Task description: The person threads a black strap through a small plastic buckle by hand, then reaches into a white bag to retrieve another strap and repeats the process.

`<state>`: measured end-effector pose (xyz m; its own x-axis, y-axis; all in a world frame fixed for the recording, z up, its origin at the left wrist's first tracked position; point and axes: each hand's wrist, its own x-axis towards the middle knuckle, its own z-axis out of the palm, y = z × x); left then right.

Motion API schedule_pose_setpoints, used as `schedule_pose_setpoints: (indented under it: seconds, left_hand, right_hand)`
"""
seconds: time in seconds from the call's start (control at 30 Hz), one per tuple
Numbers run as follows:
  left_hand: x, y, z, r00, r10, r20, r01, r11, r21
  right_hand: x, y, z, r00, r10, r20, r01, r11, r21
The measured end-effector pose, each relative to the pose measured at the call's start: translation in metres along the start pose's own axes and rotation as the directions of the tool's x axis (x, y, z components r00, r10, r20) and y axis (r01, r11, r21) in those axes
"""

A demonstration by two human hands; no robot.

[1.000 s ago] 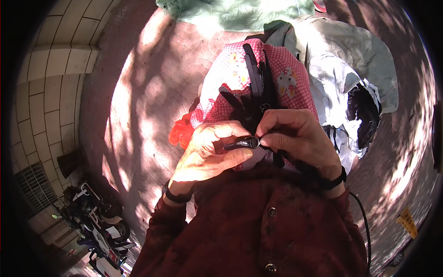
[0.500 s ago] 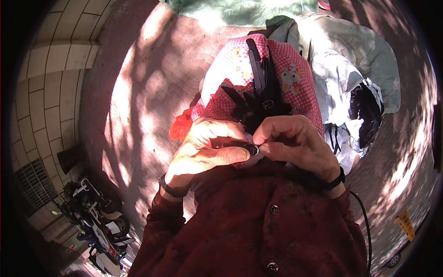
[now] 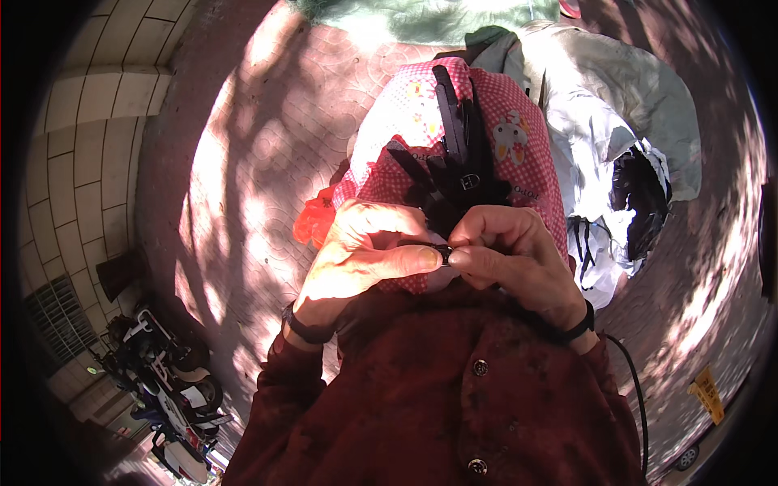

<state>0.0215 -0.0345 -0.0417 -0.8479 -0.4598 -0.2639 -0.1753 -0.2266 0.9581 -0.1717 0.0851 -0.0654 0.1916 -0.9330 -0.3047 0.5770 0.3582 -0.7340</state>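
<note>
Your left hand (image 3: 365,251) and right hand (image 3: 510,259) meet close to your chest, the fingers of both pinched on a small dark clasp (image 3: 444,253) between your thumbs. Just beyond it lies the pink checked bag (image 3: 405,105) with black straps (image 3: 454,130), on the brick paving (image 3: 267,121).

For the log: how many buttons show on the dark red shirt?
2. One button sits on the chest of the shirt, just below the right hand; another button lies lower, near the bottom edge. Others may be hidden under the hands.
</note>
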Motion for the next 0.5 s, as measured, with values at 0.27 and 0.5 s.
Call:
schedule_pose_setpoints:
  seconds: [0.27, 0.5]
  left_hand:
    - [-0.002, 0.002, 0.005, 0.996, 0.017, -0.087, -0.011, 0.998, 0.066]
    - [-0.003, 0.001, -0.007, 0.968, 0.068, -0.242, -0.115, 0.976, -0.184]
  right_hand:
    - [0.000, 0.011, 0.000, 0.997, -0.039, -0.068, 0.039, 0.999, 0.003]
    - [-0.007, 0.008, -0.007, 0.987, -0.045, -0.155, 0.043, 0.999, -0.020]
